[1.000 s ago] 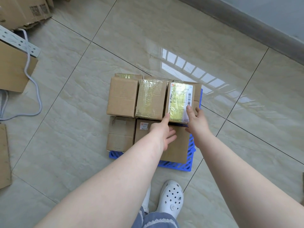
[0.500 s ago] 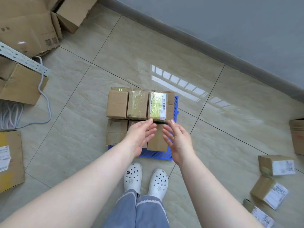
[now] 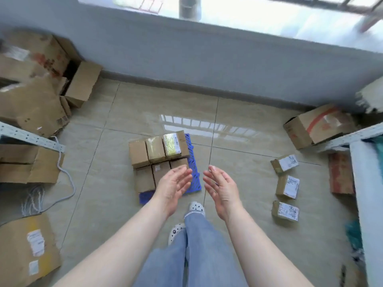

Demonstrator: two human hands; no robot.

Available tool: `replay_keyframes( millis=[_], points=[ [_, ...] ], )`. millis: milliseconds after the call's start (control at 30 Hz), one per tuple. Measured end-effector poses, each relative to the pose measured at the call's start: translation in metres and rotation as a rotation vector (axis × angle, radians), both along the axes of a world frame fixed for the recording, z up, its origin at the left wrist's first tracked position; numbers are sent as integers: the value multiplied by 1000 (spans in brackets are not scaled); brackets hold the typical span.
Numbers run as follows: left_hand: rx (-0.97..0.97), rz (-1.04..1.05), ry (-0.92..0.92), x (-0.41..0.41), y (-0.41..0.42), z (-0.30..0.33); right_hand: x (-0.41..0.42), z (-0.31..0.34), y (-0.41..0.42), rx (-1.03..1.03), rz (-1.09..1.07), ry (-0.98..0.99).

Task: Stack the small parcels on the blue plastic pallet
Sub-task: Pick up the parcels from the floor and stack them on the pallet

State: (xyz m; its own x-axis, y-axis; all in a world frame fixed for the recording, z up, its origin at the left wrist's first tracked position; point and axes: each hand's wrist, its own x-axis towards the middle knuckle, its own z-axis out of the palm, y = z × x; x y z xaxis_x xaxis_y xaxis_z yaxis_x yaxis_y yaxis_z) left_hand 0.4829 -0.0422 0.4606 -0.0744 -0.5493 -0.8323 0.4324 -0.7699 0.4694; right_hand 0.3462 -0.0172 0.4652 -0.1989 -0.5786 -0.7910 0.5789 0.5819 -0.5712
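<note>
Small parcels sit packed on the blue plastic pallet, floor centre: 3 in the raised far row, 3 lower in the near row. Left hand and right hand hover above the pallet's near right corner, palms facing each other, grip released on both, fingers spread, holding nothing, touching nothing. Pallet's right strip and near edge are bare. 3 loose labelled parcels lie on the tile floor, well apart to the right. Open tile between them and the pallet.
</note>
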Motion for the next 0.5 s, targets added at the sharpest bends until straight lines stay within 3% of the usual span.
replay_keyframes(
  millis=[233, 500],
  points=[
    [-78, -223, 82, -67, 38, 84, -56, 87, 61, -99, -239, -16],
    [-153, -540, 75, -183, 71, 124, -162, 121, 137, -106, -486, -11]
  ],
)
